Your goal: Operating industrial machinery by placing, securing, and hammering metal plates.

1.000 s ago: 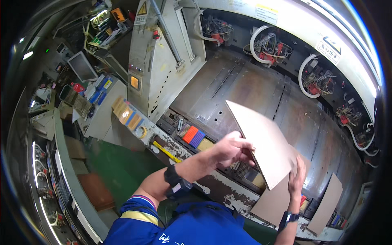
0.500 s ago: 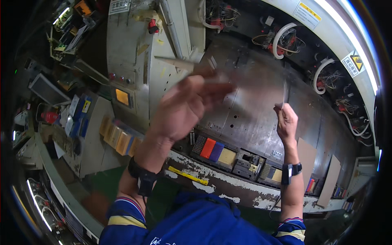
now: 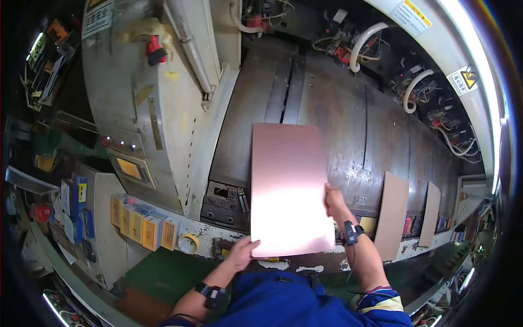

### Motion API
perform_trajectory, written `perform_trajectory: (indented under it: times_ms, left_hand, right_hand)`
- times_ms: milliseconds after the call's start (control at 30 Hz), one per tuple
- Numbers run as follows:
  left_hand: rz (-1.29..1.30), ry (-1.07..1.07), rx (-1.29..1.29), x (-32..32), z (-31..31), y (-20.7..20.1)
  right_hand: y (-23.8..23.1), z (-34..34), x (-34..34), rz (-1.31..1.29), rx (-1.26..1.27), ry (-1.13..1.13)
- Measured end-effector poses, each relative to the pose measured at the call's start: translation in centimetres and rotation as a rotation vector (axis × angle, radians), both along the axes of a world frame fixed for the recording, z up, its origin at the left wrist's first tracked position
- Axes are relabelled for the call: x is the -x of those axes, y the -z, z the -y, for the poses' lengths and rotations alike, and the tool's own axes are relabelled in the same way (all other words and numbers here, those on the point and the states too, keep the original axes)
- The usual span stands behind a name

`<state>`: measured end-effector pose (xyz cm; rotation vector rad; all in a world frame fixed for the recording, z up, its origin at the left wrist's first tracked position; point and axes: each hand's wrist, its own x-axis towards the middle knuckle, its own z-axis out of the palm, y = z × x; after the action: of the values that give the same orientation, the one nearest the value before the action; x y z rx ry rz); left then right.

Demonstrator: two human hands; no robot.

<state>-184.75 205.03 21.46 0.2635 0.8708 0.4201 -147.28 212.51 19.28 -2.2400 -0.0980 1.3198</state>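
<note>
A flat, shiny copper-coloured sheet (image 3: 289, 180) lies between my two hands, its long side running away from me over the near part of the metal machine bed (image 3: 338, 109). My left hand (image 3: 241, 254) is closed on its near left corner, thumb on top. On the right edge, a little below the middle, my right hand (image 3: 336, 203) grips it with the thumb on top. The sheet covers part of the row of small tool blocks along the bed's front edge. Whether its far end touches the bed I cannot tell.
Two brown boards (image 3: 391, 215) (image 3: 430, 213) lie across the bed's front edge at the right. On the left stand a grey machine housing (image 3: 174, 109) with a small screen (image 3: 131, 169), a row of wooden blocks (image 3: 143, 228) and a tape roll (image 3: 188, 243). White hoses (image 3: 364, 46) hang at the back.
My left hand, raised and blurred before, has come down onto the sheet's near left corner. The sheet, seen nearly edge-on in my right hand before, now lies broad face up and further left.
</note>
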Motion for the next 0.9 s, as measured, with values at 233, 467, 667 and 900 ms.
perform_trajectory:
  times_ms: [233, 467, 667, 900]
  left_hand:
    - [-0.373, -0.110, -0.164, 0.0, -13.6, 2.0]
    - [-1.241, 0.297, -0.789, -3.4, -26.6, 11.7]
    - [-1.228, 0.505, -0.919, -4.0, -26.7, 8.6]
    - [-1.315, 0.815, -0.980, -2.1, -26.8, 7.3]
  right_hand:
    - [4.3, -7.1, 1.7, -0.320, -0.347, 0.213]
    - [7.7, -4.9, 4.6, -0.342, -0.274, 0.095]
    - [7.5, -5.4, 4.6, 0.485, -0.240, -0.762]
    - [6.3, -5.5, 6.3, 0.439, -0.081, -1.011]
